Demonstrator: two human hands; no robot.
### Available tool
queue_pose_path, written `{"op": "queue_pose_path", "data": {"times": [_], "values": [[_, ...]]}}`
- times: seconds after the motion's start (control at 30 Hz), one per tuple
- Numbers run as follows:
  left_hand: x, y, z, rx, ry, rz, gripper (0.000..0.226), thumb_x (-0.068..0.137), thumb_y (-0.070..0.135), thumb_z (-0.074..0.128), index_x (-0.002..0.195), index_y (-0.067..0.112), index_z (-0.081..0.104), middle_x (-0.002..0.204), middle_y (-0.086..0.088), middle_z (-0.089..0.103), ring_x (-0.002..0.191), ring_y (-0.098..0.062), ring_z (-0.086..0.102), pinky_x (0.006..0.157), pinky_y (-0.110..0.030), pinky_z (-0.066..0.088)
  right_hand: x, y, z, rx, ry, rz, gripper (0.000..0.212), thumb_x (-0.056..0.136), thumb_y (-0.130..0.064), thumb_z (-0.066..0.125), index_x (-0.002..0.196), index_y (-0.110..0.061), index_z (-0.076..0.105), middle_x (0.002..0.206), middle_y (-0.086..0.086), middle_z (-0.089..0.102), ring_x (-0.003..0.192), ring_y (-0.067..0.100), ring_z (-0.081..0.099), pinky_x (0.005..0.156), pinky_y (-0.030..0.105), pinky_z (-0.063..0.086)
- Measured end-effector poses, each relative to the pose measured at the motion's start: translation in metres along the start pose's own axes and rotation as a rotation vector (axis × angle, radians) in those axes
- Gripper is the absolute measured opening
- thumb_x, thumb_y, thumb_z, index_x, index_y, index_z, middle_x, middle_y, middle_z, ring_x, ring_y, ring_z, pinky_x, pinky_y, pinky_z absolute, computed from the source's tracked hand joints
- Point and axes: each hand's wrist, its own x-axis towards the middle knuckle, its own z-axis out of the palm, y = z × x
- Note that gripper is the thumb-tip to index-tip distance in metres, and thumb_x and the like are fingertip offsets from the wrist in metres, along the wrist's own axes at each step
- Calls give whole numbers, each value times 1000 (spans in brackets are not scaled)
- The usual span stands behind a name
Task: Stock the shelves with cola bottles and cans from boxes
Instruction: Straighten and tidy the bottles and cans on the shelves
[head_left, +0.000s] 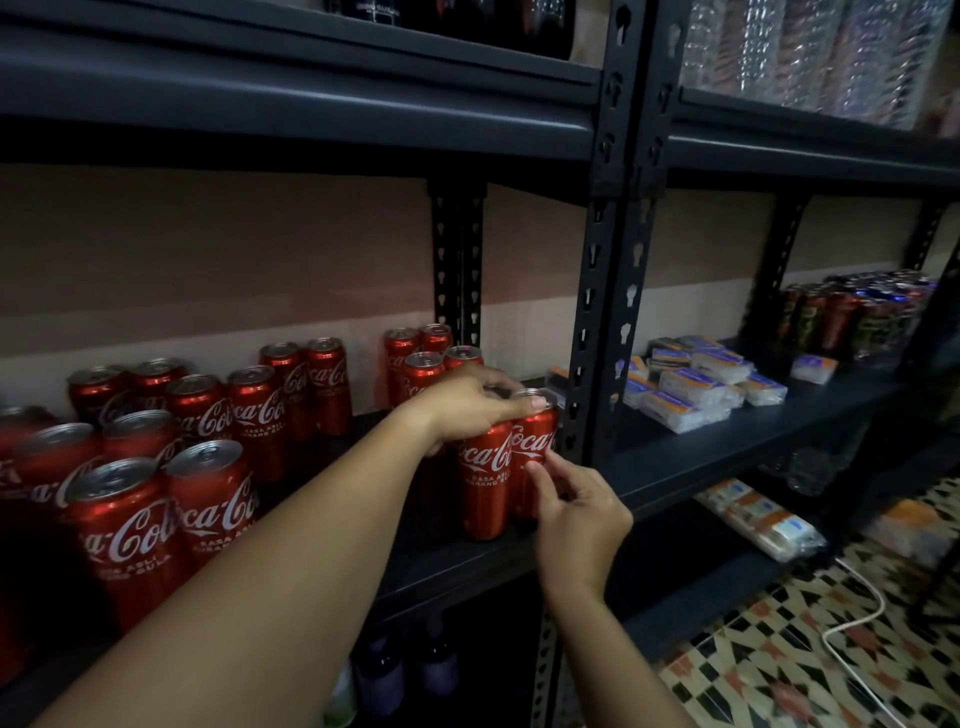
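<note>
Two cola cans (506, 467) stand side by side at the front edge of the shelf (452, 566), just left of the rack's upright post (597, 312). The left hand (467, 402) reaches over them and clasps their tops from above, fingers curled over the rims. The right hand (576, 514) touches the right can's side with its fingertips, apparently turning or nudging it, fingers bent but not wrapped round it.

My reading: this is the placing step, squaring a pair into the row. Next would be letting go and fetching more; no box is in view.

At 9 o'clock from the pair stand many more cans (208, 441), with a further group (426, 358) behind at 12 o'clock. At 3 o'clock, past the post, lie small wrapped packets (696, 384) and, farther on, dark drink cans (852, 317). Patterned floor tiles (779, 654) with a white cable (857, 613) show at 5 o'clock. Lighting is dim.
</note>
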Motion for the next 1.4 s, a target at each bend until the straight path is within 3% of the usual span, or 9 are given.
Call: {"op": "queue_pose_path", "data": {"times": [0.33, 0.43, 0.53, 0.7, 1.07, 1.4], "values": [[-1, 1, 3, -12, 14, 16, 54, 82, 56, 79, 126, 26, 67, 113, 1, 75, 100, -17, 74, 94, -43, 60, 2, 4, 0, 1, 7, -8, 22, 80, -11, 85, 102, -10, 81, 83, -6, 70, 81, -4, 66, 68, -1, 43], [-6, -3, 5, -53, 47, 46, 49, 85, 56, 76, 123, 27, 70, 110, 4, 76, 98, -13, 74, 94, -39, 59, 1, 3, -1, -79, 5, -152, 36, 79, -12, 86, 114, -16, 77, 97, -3, 66, 83, 7, 61, 70, 15, 54], [-11, -10, 7, -131, 58, 57, 43, 85, 60, 74, 116, 31, 73, 107, 5, 78, 96, -11, 75, 94, -38, 59, 8, -3, -4, -283, 3, -300, 49, 81, -22, 84, 128, -24, 70, 118, 2, 58, 106, 14, 44, 75, 27, 47], [-17, -17, 11, -274, 47, 54, 33, 95, 49, 66, 115, 24, 75, 106, 2, 79, 97, -13, 76, 90, -34, 58, 22, -9, -3, -423, -130, -259, 54, 88, -37, 76, 139, -37, 59, 150, 9, 30, 132, 29, 32, 100, 46, 48], [-10, -23, 15, -299, 98, 55, 28, 96, 43, 68, 117, 24, 75, 108, 1, 78, 100, -15, 75, 99, -44, 57, 30, -5, -7, -395, -166, -254, 46, 89, -39, 76, 133, -38, 63, 153, 8, 24, 140, 30, 23, 106, 54, 45], [-17, -19, 17, -287, 121, 41, 34, 95, 53, 64, 118, 30, 73, 108, 6, 78, 99, -11, 75, 98, -41, 56, 27, -8, -8, -387, -187, -229, 48, 91, -38, 73, 137, -37, 60, 154, 7, 21, 142, 29, 21, 107, 55, 43]]}}
